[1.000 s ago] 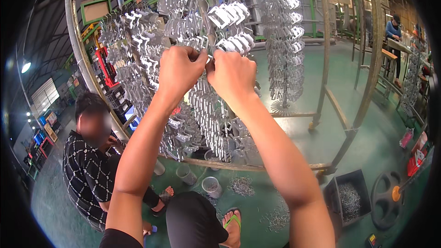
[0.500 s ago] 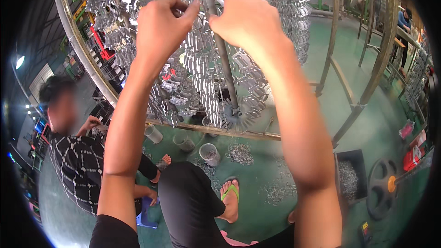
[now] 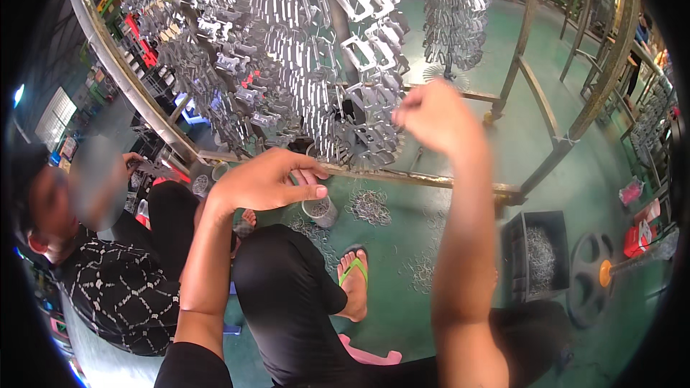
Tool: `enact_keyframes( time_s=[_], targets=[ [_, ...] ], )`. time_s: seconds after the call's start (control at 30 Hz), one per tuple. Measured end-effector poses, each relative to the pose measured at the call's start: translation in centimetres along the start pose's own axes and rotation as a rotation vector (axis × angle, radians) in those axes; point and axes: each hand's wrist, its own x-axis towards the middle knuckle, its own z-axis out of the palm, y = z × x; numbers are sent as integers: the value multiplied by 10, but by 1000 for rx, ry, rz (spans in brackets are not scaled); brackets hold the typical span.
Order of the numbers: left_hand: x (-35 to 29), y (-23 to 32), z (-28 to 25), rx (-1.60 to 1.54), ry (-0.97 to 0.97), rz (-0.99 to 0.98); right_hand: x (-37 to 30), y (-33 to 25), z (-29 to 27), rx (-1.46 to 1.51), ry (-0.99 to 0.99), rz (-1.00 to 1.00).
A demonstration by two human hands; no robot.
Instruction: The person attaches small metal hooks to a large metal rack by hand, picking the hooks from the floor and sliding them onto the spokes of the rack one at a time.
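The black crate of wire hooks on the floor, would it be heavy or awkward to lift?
The black crate looks filled with loose metal hooks, so it is probably heavy for its size. Its walls appear rigid, so it should keep its shape. The hooks seem tangled and would likely shift or spill if it were tipped.

Bare, silvery metal brackets [image 3: 363, 43] hang in dense clusters, their cast surfaces dull grey with bright glints on the edges. The rack frame [image 3: 532, 93] at 1 o'clock is painted metal, worn and matt. Loose wire hooks [image 3: 370, 205] lie shiny on the smooth, glossy green floor [image 3: 467, 144]. At 4 o'clock a black plastic crate [image 3: 535, 259] holds more bright wire. The sandal strap [image 3: 352, 267] is green rubber; the trousers [image 3: 287, 294] are matt black cloth.
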Motion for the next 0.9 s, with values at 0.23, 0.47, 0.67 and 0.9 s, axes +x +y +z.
enact_keyframes(
  time_s=[0.23,0.47,0.67,0.9],
  targets=[
    [29,-49,37,-84,125,49,-24,66,142,150,110,-36],
    [65,-74,77,29,450,150,-18,74,175,177,253,-19],
    [90,-91,108,127,682,236,-34,68,193,128,348,-91],
    [107,-100,116,10,723,229,-44,66,191,143,286,-175]
  ],
)
